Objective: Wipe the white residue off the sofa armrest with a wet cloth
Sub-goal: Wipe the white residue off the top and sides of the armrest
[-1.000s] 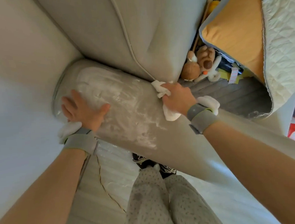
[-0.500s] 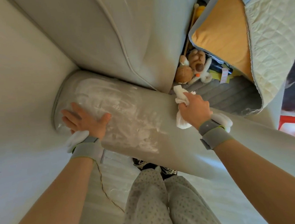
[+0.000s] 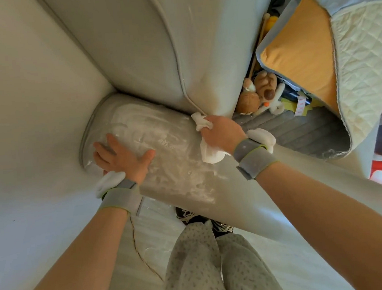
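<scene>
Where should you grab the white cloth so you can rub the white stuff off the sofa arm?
Grab the cloth by its bunched middle, coming down from above, as the right hand does. It is soft and crumpled, so gripping the bunch probably leaves loose folds beneath to press against the armrest. The left hand rests flat on the residue.

Soft daylight fills the frame, bright and even, with no hard-edged shadows. The pale wall at the left washes out toward the lower left corner. A gentle sheen lies on the sofa armrest (image 3: 163, 151), where the white residue (image 3: 138, 123) reads almost overexposed. Wide-angle distortion bends straight edges strongly toward the borders, and both forearms swell at the bottom corners. The centre is fairly sharp; the right edge looks softer and slightly smeared.
</scene>
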Demonstrator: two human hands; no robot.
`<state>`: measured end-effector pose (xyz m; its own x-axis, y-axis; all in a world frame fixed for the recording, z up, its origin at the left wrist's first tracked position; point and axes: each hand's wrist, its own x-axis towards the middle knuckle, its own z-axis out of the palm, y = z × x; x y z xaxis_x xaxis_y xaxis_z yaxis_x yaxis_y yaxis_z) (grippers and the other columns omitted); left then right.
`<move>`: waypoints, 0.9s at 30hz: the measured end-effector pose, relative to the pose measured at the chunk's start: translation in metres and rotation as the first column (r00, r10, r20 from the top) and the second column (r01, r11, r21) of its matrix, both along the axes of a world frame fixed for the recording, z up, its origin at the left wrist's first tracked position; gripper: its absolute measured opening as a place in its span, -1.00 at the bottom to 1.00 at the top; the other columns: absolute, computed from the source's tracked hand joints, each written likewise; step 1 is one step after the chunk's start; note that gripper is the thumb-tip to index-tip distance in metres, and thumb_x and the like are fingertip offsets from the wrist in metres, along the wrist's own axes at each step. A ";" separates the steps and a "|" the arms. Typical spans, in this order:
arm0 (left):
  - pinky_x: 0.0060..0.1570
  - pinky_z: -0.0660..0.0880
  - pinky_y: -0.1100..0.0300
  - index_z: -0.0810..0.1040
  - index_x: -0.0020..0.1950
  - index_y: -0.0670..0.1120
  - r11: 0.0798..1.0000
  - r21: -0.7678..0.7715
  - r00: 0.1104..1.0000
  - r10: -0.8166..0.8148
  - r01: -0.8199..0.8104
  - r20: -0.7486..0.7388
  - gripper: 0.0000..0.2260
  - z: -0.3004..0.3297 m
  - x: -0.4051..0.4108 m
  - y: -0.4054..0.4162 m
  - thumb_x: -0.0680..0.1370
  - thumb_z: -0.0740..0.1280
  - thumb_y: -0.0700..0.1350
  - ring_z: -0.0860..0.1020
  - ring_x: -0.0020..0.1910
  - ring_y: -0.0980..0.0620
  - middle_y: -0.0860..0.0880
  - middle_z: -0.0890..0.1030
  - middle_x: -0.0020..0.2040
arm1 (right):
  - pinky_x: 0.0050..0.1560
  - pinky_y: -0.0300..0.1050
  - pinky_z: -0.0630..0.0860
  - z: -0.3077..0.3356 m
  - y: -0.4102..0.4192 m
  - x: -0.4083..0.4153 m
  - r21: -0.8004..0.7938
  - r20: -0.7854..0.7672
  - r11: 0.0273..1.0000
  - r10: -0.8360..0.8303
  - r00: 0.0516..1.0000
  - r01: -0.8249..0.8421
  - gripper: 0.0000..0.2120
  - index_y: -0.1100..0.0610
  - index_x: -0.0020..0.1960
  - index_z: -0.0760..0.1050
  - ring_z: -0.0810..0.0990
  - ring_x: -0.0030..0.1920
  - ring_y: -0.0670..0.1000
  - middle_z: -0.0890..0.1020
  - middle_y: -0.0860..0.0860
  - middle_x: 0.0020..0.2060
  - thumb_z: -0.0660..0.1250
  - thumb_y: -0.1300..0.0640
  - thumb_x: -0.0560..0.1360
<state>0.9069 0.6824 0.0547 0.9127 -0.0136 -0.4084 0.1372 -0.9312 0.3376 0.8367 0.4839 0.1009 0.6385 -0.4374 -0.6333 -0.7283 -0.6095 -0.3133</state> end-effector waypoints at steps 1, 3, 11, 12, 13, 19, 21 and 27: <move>0.42 0.02 -0.16 -0.02 0.53 -0.12 1.000 -0.002 1.000 0.004 -0.004 -0.001 -0.03 0.000 0.002 0.001 0.33 0.47 0.17 -0.04 0.49 -0.28 -0.24 -0.06 0.53 | 0.10 -0.03 0.41 0.002 0.005 0.012 -0.033 -0.026 0.999 0.015 1.000 -0.016 -0.68 0.08 0.25 0.44 0.52 0.15 0.22 0.56 0.12 0.17 0.10 0.02 0.58; 0.41 0.04 -0.17 -0.02 0.53 -0.10 1.000 -0.011 1.000 0.010 -0.010 -0.013 -0.02 0.002 0.002 0.001 0.32 0.47 0.18 -0.05 0.49 -0.26 -0.23 -0.07 0.53 | -0.01 -0.06 0.41 0.000 0.014 0.031 -0.104 -0.056 0.994 0.037 0.998 -0.043 -0.71 0.14 0.17 0.48 0.54 0.10 0.23 0.59 0.14 0.11 0.11 0.03 0.57; 0.34 0.17 -0.21 0.02 0.53 -0.09 1.000 0.004 0.999 0.010 -0.010 0.038 -0.01 -0.003 -0.003 0.002 0.29 0.41 0.29 0.01 0.49 -0.24 -0.22 -0.03 0.53 | -0.01 0.00 0.25 -0.033 0.036 0.071 -0.211 0.022 0.977 0.042 0.999 -0.037 -0.74 0.11 0.03 0.48 0.54 0.06 0.24 0.61 0.14 0.06 0.06 0.03 0.59; 0.33 0.17 -0.21 0.02 0.53 -0.08 1.000 0.006 0.999 0.008 -0.008 0.043 -0.01 -0.004 -0.004 0.002 0.29 0.41 0.29 0.01 0.49 -0.23 -0.21 -0.02 0.53 | 0.02 0.00 0.25 -0.036 0.038 0.076 -0.227 0.020 0.972 0.065 0.998 -0.058 -0.75 0.11 0.03 0.48 0.55 0.07 0.24 0.62 0.13 0.05 0.06 0.04 0.59; 0.33 0.17 -0.21 0.02 0.53 -0.08 1.000 0.006 0.999 0.008 -0.009 0.048 -0.01 -0.005 -0.004 0.001 0.29 0.41 0.29 0.01 0.49 -0.23 -0.21 -0.02 0.53 | 0.05 0.01 0.27 -0.038 0.041 0.080 -0.241 0.019 0.967 0.092 0.996 -0.085 -0.75 0.11 0.04 0.47 0.56 0.07 0.23 0.62 0.13 0.05 0.07 0.04 0.59; 0.35 0.17 -0.17 -0.06 0.54 -0.05 0.999 0.036 0.999 -0.027 0.026 0.029 -0.03 -0.001 -0.008 0.002 0.33 0.39 0.29 -0.02 0.50 -0.20 -0.19 -0.06 0.54 | 0.15 0.04 0.33 -0.030 0.035 0.073 -0.173 0.045 0.976 0.145 0.988 -0.135 -0.73 0.13 0.15 0.42 0.54 0.13 0.24 0.60 0.15 0.11 0.03 0.05 0.60; 0.36 0.17 -0.17 -0.07 0.53 -0.05 0.999 0.032 0.999 -0.029 0.029 0.019 -0.03 -0.002 -0.006 0.003 0.34 0.40 0.27 -0.03 0.50 -0.20 -0.18 -0.07 0.54 | 0.14 0.02 0.36 -0.024 0.028 0.068 -0.106 0.075 0.987 0.127 0.989 -0.119 -0.70 0.13 0.23 0.39 0.51 0.17 0.24 0.57 0.16 0.16 0.01 0.05 0.61; 0.36 0.18 -0.17 -0.07 0.54 -0.04 0.999 0.034 1.000 -0.010 0.010 0.013 -0.02 0.001 -0.004 0.002 0.32 0.40 0.29 -0.04 0.50 -0.20 -0.18 -0.07 0.54 | 0.25 0.06 0.28 -0.016 0.040 0.077 -0.108 -0.014 0.989 0.102 0.995 -0.103 -0.72 0.20 0.24 0.34 0.48 0.22 0.25 0.54 0.17 0.20 0.03 0.13 0.60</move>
